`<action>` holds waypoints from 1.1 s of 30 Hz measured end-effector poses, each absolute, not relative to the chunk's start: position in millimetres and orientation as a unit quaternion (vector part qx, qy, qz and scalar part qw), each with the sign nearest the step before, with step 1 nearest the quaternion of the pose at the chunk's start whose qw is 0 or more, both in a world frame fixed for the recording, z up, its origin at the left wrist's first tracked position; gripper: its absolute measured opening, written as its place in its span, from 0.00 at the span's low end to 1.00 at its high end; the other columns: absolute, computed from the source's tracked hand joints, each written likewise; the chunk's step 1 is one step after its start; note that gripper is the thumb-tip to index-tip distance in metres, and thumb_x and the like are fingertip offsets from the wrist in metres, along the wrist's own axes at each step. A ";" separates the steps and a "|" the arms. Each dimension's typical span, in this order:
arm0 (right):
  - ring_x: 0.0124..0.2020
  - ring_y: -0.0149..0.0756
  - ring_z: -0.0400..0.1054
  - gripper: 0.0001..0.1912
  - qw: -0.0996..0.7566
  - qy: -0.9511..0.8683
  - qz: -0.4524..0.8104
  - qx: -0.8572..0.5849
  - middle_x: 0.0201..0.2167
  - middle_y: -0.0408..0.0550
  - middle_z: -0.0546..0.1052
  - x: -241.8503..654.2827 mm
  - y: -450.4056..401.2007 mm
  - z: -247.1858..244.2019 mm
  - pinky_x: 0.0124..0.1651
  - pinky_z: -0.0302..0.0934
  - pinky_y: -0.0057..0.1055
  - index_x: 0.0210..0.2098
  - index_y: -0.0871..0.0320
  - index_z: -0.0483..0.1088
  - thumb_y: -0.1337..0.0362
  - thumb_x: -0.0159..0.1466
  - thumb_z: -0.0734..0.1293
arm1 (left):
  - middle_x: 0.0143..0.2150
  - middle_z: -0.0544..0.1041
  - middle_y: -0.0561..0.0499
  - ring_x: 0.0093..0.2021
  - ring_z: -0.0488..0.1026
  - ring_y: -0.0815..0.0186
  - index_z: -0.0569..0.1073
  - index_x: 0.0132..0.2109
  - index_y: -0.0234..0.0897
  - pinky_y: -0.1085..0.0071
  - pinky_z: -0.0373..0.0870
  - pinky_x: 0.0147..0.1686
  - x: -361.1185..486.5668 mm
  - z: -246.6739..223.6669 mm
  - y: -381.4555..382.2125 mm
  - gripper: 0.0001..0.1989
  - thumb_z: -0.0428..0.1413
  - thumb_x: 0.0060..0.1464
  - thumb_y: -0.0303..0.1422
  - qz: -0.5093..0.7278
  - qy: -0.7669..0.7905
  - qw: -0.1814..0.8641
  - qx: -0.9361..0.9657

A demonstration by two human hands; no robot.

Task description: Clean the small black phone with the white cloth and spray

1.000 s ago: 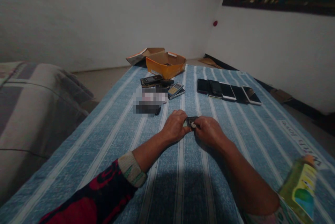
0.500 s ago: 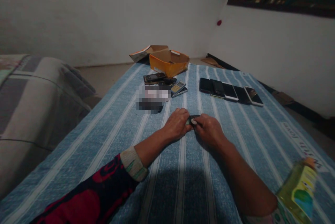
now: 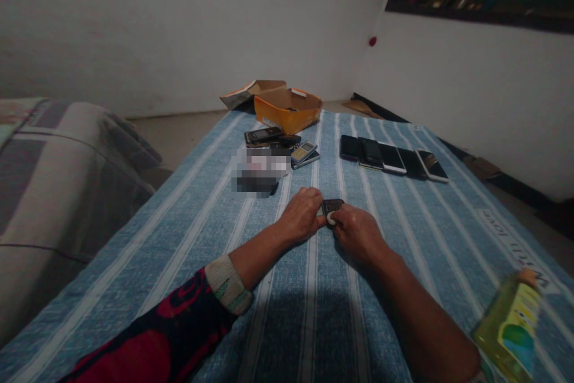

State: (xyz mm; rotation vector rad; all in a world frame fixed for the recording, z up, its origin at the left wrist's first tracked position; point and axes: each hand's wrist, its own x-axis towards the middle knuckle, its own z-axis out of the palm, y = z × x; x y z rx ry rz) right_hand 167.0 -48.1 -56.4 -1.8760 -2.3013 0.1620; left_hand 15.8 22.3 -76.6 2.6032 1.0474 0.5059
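Observation:
A small dark keypad phone (image 3: 334, 204) lies on the striped cloth in front of me, its keys facing up. My left hand (image 3: 304, 211) is closed on the phone's left end and hides much of it. At the lower edge of the keypad, my right hand (image 3: 359, 230) pinches a small white pad (image 3: 330, 218), which seems to touch the phone. The fingers partly cover the pad, so its material is unclear.
Beyond my hands are several old phones (image 3: 305, 151) in a pile and an open orange box (image 3: 287, 114). Smartphones (image 3: 393, 158) lie in a row at the right. A bottle of yellowish liquid (image 3: 509, 323) is at the near right. A blurred patch (image 3: 260, 171) covers something.
My right hand and the white pad have slid slightly toward me, uncovering more of the keypad. My left hand keeps its hold on the phone.

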 end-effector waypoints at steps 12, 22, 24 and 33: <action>0.34 0.34 0.67 0.12 0.107 -0.762 0.085 -0.633 0.32 0.48 0.75 170.7 -45.3 -52.5 0.37 0.54 0.28 0.31 0.58 0.75 0.72 0.60 0.61 | 0.45 0.73 0.43 0.44 0.67 0.56 0.72 0.40 0.33 0.61 0.66 0.46 14.9 -77.6 23.2 0.13 0.61 0.51 0.37 0.186 0.367 0.152 0.899; 0.38 0.36 0.68 0.14 0.211 -0.696 0.064 -0.683 0.35 0.49 0.76 194.1 -26.9 -58.9 0.40 0.56 0.28 0.39 0.58 0.77 0.70 0.60 0.61 | 0.46 0.73 0.45 0.47 0.69 0.57 0.71 0.44 0.35 0.60 0.66 0.49 3.3 -72.9 26.0 0.16 0.61 0.46 0.29 0.194 0.326 0.197 0.904; 0.38 0.36 0.68 0.14 0.205 -0.692 0.066 -0.689 0.35 0.49 0.76 194.1 -27.6 -57.1 0.40 0.55 0.28 0.39 0.58 0.77 0.70 0.60 0.60 | 0.47 0.72 0.44 0.49 0.69 0.57 0.70 0.45 0.35 0.61 0.66 0.49 0.7 -74.5 27.4 0.18 0.61 0.44 0.28 0.208 0.329 0.212 0.896; 0.35 0.35 0.67 0.12 0.080 -0.732 0.068 -0.673 0.33 0.50 0.76 184.0 -39.4 -50.1 0.37 0.52 0.29 0.34 0.59 0.76 0.72 0.59 0.60 | 0.44 0.74 0.47 0.50 0.69 0.57 0.72 0.40 0.36 0.60 0.66 0.51 1.3 -76.3 28.5 0.14 0.62 0.44 0.29 0.222 0.343 0.233 0.882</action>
